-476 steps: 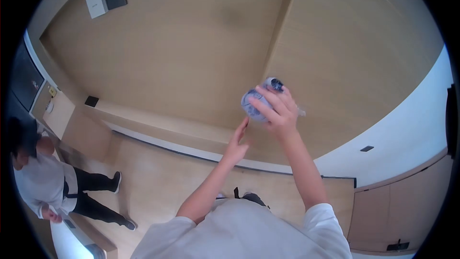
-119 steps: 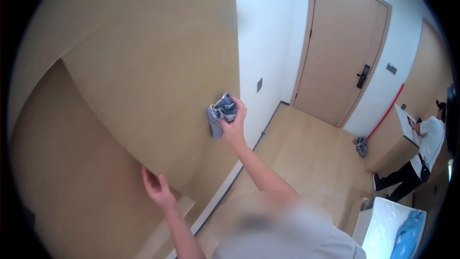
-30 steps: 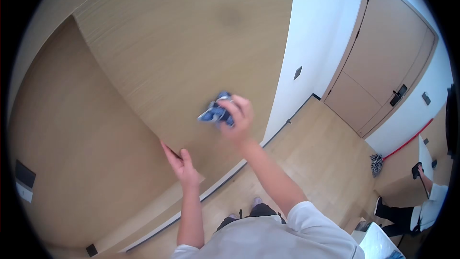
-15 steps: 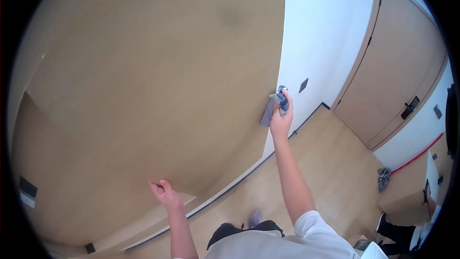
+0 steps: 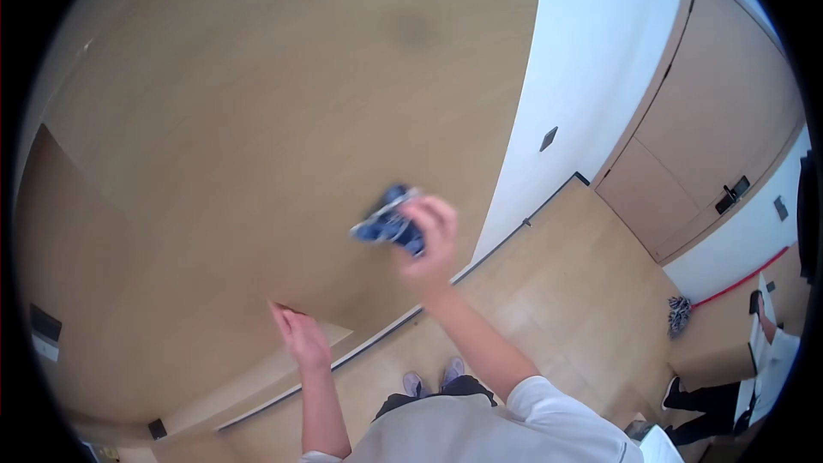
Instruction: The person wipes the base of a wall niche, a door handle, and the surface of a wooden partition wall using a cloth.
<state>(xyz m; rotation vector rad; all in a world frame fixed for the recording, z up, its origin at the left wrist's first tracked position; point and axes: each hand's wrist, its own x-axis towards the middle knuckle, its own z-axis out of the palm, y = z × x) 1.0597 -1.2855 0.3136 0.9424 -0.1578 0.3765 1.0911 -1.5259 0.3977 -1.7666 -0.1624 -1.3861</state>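
Note:
Bunched blue and white cloth (image 5: pixel 394 225) is gripped in my right hand (image 5: pixel 433 240), against the wide wooden panel (image 5: pixel 283 103) and a little left of its right edge. The hand and cloth are blurred by motion. Lower down and to the left, my left hand (image 5: pixel 300 336) rests by the panel's lower left border, its fingers stretched out and holding nothing.
Right of the panel stands a white wall (image 5: pixel 570 69) with a switch plate, then a wooden door (image 5: pixel 703 120). A grey mop head (image 5: pixel 679 315) on a red pole leans by a wooden cabinet. Another person (image 5: pixel 776 369) is at the far right. A dark and white box (image 5: pixel 45 333) is far left.
From the panel's right edge, my right hand has moved left with the cloth. My left hand stays near the same place. The other person's arm shows more.

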